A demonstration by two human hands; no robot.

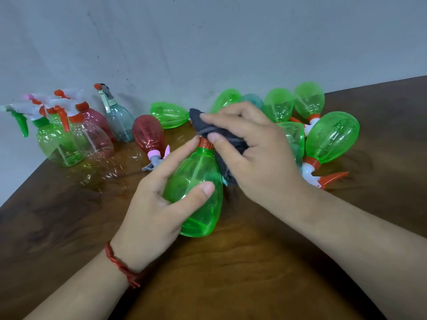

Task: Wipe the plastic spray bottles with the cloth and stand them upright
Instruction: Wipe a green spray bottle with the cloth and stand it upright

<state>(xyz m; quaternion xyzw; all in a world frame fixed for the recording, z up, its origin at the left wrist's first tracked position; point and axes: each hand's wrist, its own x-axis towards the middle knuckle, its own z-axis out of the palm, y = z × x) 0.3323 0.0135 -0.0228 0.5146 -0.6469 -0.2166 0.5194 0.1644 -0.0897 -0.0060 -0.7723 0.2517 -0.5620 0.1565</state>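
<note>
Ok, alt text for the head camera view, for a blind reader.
A person's left hand grips a green spray bottle while the right hand presses a dark grey cloth around its nozzle end, over a brown table. Upright bottles stand back left; others, mostly green, lie on their sides behind.

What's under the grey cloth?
The orange collar of the green bottle in the left hand shows; anything above it is covered by the grey cloth the right hand holds.
</note>
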